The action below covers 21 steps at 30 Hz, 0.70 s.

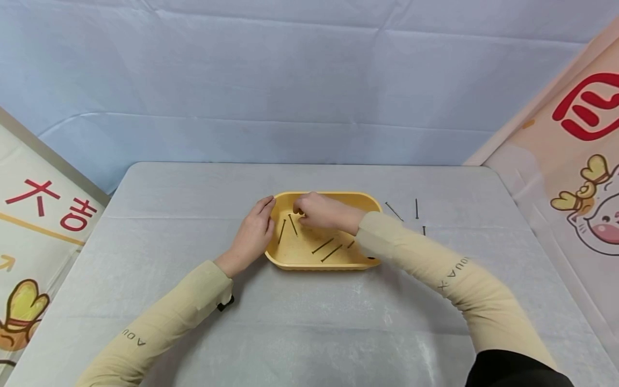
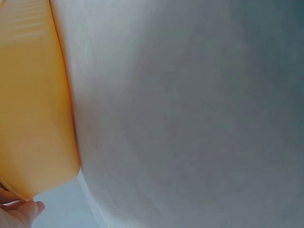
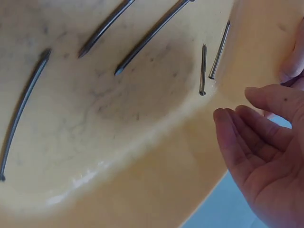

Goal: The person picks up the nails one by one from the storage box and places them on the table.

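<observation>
A yellow plastic tray [image 1: 319, 266] stands on the table with several dark nails [image 1: 281, 231] lying apart on its floor. My left hand [image 1: 251, 231] grips the tray's left rim; in the left wrist view its fingertips show at the corner of the yellow wall [image 2: 33, 109]. Inside the tray, toward the back, hovers my right hand [image 1: 321, 210]. The right wrist view shows that hand's fingers [image 3: 232, 137] loosely bent with nothing between thumb and fingertips, close to two nails [image 3: 203, 71] by the tray's end wall. My right forearm covers the tray's right end.
Right of the tray, more nails [image 1: 394, 211] lie on the grey tablecloth [image 1: 309, 328], one partly hidden by the sleeve. A pale blue cloth [image 1: 300, 80] hangs behind the table. Printed panels [image 1: 580, 204] stand at both sides.
</observation>
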Each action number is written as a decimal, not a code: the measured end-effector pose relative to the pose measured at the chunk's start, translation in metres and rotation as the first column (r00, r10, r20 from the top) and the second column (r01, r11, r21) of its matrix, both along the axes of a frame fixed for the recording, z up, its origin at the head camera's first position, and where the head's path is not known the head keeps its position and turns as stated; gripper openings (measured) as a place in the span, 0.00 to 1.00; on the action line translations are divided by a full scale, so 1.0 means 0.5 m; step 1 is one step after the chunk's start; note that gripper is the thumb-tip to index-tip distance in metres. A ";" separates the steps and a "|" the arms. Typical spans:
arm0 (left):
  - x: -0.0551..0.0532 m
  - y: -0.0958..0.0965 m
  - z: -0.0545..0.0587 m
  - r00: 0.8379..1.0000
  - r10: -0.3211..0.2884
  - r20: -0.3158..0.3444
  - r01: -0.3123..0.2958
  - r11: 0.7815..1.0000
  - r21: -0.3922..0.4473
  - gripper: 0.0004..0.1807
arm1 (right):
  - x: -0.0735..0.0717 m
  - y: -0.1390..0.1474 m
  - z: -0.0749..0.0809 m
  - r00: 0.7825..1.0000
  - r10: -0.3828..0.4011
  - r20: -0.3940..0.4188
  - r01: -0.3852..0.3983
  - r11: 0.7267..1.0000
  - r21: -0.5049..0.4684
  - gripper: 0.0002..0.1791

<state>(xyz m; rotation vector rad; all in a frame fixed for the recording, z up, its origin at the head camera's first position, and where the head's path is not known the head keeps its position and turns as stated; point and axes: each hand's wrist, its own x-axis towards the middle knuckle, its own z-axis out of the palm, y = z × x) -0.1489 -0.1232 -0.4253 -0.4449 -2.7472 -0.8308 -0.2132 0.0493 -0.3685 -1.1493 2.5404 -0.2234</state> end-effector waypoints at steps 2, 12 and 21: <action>0.000 0.000 0.000 1.000 0.001 -0.004 -0.001 1.000 0.003 0.24 | -0.001 -0.003 -0.004 1.000 -0.016 0.012 0.016 1.000 -0.004 0.14; 0.001 0.000 0.000 1.000 -0.003 -0.015 0.002 1.000 -0.007 0.24 | -0.006 -0.012 -0.019 0.980 -0.160 0.121 0.163 0.986 -0.021 0.15; -0.001 0.000 -0.001 1.000 0.000 -0.015 0.000 1.000 -0.006 0.23 | -0.014 -0.022 -0.033 0.954 -0.246 0.173 0.254 0.967 -0.026 0.15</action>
